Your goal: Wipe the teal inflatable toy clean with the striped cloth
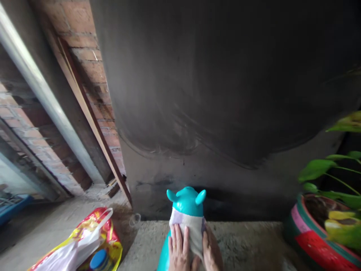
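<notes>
A turquoise toy animal, glossy and with two ears, stands at the bottom centre and faces the dark wall. A pale cloth with a lilac patch is draped over it just behind the ears. My left hand, a ring on one finger, lies flat on the cloth with its fingers stretched out. My right hand rests along the cloth's right edge, its fingers extended against the toy's side. The toy's lower body is partly hidden by my hands and the frame's edge.
A dark board-like wall rises close ahead. On the left lies a red and yellow bag with a blue-lidded container. A painted plant pot stands on the right. A wooden plank leans near bricks.
</notes>
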Demonstrator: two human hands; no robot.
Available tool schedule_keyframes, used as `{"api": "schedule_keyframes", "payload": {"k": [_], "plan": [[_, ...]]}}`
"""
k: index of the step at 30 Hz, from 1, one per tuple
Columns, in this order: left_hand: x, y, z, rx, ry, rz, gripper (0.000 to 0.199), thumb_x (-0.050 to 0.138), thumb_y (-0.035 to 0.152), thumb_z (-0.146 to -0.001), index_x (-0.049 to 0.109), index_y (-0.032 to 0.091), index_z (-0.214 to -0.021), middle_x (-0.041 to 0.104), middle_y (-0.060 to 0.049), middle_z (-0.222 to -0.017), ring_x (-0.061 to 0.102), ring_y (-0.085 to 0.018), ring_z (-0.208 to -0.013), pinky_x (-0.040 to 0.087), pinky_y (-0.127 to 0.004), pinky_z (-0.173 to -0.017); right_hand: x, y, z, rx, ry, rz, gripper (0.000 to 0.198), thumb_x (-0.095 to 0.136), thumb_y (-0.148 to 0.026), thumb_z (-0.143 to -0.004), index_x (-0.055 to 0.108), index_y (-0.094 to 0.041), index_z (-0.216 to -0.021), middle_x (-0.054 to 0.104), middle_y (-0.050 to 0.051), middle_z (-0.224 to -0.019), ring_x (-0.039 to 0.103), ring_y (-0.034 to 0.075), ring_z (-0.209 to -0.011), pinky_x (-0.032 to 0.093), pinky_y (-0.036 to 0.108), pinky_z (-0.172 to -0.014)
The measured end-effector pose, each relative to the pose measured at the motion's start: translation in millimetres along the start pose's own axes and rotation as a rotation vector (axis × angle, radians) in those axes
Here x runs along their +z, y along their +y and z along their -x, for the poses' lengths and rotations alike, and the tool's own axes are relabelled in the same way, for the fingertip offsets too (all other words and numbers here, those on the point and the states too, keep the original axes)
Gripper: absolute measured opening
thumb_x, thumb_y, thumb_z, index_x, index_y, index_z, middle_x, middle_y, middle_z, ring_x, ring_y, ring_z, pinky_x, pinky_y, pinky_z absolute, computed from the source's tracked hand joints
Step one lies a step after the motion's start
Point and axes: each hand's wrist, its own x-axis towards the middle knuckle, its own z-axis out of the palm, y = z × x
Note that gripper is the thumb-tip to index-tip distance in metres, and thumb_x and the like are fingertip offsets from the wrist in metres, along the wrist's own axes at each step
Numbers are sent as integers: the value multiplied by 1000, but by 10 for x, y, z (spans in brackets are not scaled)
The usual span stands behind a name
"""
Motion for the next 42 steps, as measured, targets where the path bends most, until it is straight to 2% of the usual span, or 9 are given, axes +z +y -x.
{"api": "schedule_keyframes", "payload": {"k": [3, 6, 14, 19, 25, 31, 35, 38, 42], "plan": [[-133, -10, 215, -43, -162, -29, 93, 68, 33, -69, 18, 28, -147, 16, -10, -156, 19, -41, -142, 34, -61, -107, -136, 31, 247, 14, 72, 78, 68, 14, -64, -91, 72, -30, -81, 73, 9, -91, 68, 29, -87, 57, 46, -69], [-349, 4, 436, -66, -299, -23, 76, 68, 39, -70, 38, 28, -139, 30, -11, -151, 25, -40, -140, 34, -60, -106, -245, -12, 537, 68, 114, 115, 72, 8, -67, -88, 69, -31, -73, 71, 9, -79, 68, 29, -80, 55, 48, -67], [-823, -29, 1199, -22, -352, -42, 68, 66, 47, -74, 41, 34, -136, 34, -9, -149, 32, -34, -139, 39, -53, -105, -721, -449, 1305, 327, 75, 115, 72, 17, -79, -81, 68, -28, -84, 68, 10, -71, 67, 29, -75, 54, 44, -66], [-948, -227, 1460, -42, -447, 42, 62, 58, 51, -79, 41, 35, -137, 38, -6, -148, 36, -31, -138, 43, -51, -101, -1024, -414, 1176, 505, -1, 89, 78, 13, -85, -74, 64, -26, -70, 66, 13, -64, 67, 29, -65, 54, 43, -60], [-1026, -344, 1161, -211, -512, 204, 58, 42, 28, -84, 38, 21, -142, 34, -7, -152, 35, -23, -139, 35, -44, -113, -1051, -515, 825, 529, -111, 20, 91, 10, -86, -69, 69, -19, -90, 70, 19, -88, 69, 30, -79, 55, 46, -69], [-1240, 22, 648, -29, -543, 299, 82, 47, 7, -67, 31, 23, -145, 24, -3, -156, 19, -21, -145, 20, -45, -120, -1244, -930, 794, 374, -320, -103, 66, 30, -75, -80, 72, -24, -81, 71, 12, -84, 68, 24, -78, 54, 31, -71], [-1372, 222, 471, 23, -647, 333, 67, 49, 11, -71, 47, 30, -135, 47, -2, -146, 38, -22, -137, 23, -47, -119, -1514, -1179, 754, 145, -392, -188, 50, 36, -64, -88, 71, -27, -88, 68, 6, -89, 65, 17, -87, 50, 22, -80], [-1413, 214, 465, 31, -674, 332, 43, 49, 12, -73, 65, 30, -109, 69, 0, -116, 56, -19, -117, 28, -41, -116, -1669, -1195, 731, 11, -376, -184, 44, 36, -54, -93, 69, -26, -87, 65, 5, -82, 65, 15, -80, 50, 20, -75], [-1499, 57, 509, -5, -690, 294, 29, 51, 13, -72, 65, 26, -93, 69, -1, -105, 57, -20, -111, 36, -34, -105, -1755, -1050, 738, -5, -346, -125, 37, 39, -48, -93, 68, -25, -86, 64, 4, -84, 65, 14, -80, 49, 19, -74]]}}
